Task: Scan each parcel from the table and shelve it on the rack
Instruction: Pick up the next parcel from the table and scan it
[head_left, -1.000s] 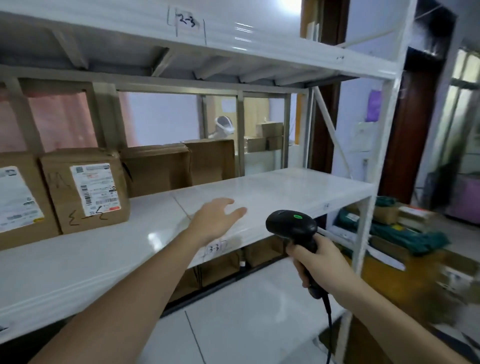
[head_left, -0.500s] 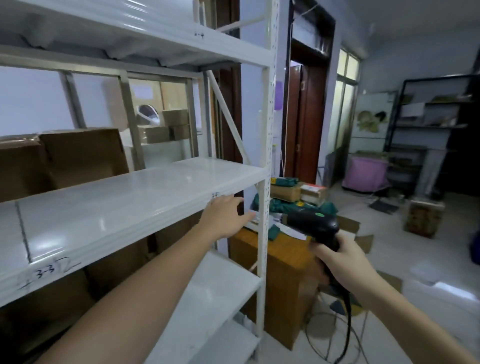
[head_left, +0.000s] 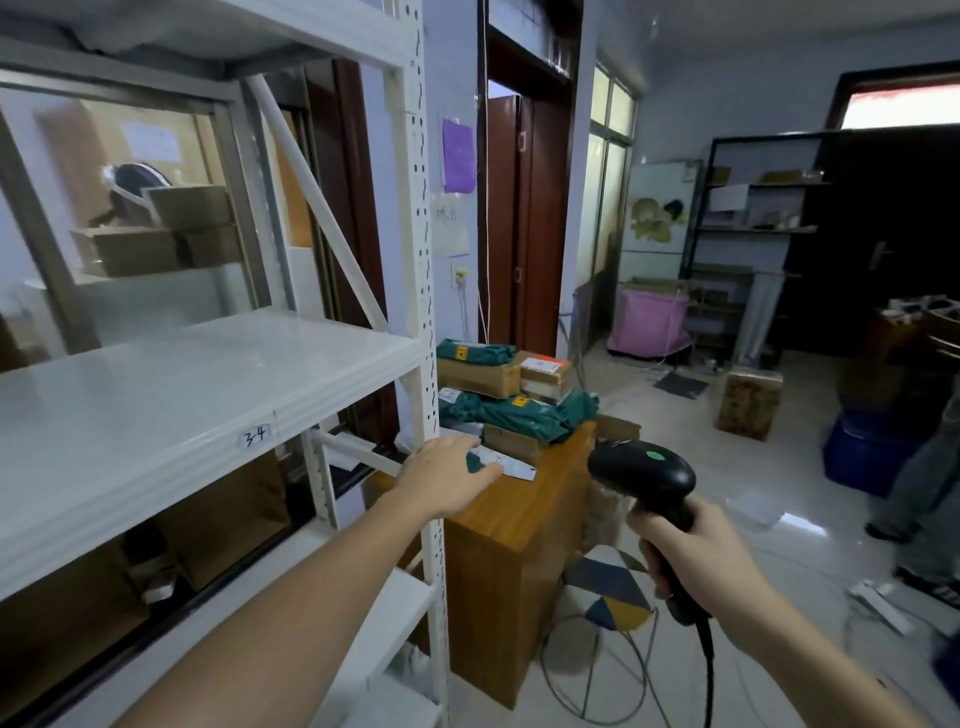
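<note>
A white metal rack (head_left: 208, 395) fills the left; its middle shelf, labelled 3-4, is bare here. Beyond its right post stands a wooden table (head_left: 524, 514) stacked with parcels: green mailer bags (head_left: 514, 410) and brown cardboard boxes (head_left: 480, 376). My left hand (head_left: 447, 475) reaches toward the table's near corner, fingers straight and spread, holding nothing, in front of a green bag with a white label. My right hand (head_left: 696, 551) grips the handle of a black barcode scanner (head_left: 644, 475), green light on top, its cord hanging down.
A patterned stool (head_left: 608, 592) with a wire frame stands right of the table. Cardboard boxes sit on the rack's lower shelf (head_left: 218, 519). A box (head_left: 748, 397) and blue crate (head_left: 862, 449) stand on the tiled floor; another person's legs (head_left: 930, 483) are at the right edge.
My view has swung right from the rack's shelf with boxes to the parcel table. My left hand left the shelf edge and reaches toward the table; the scanner stays in my right hand.
</note>
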